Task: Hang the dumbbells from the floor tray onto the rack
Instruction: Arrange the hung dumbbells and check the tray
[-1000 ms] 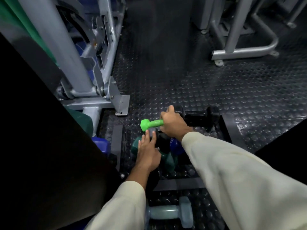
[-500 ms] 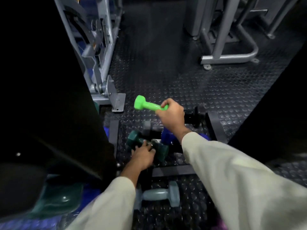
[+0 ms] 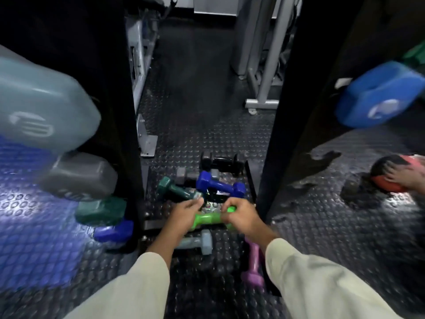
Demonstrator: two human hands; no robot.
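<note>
Green dumbbell (image 3: 208,219) lifted above floor tray (image 3: 251,180), clamped by right hand (image 3: 239,218) and left hand (image 3: 184,215) (both grips curled round it); next: carry to rack (image 3: 296,93).

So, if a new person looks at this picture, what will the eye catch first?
Probably the bright green dumbbell at the centre, gripped by both the left hand and the right hand. Behind it, dumbbells lie jumbled in the floor tray, a blue one on top. A large blurred blue dumbbell hangs at the upper right.
</note>
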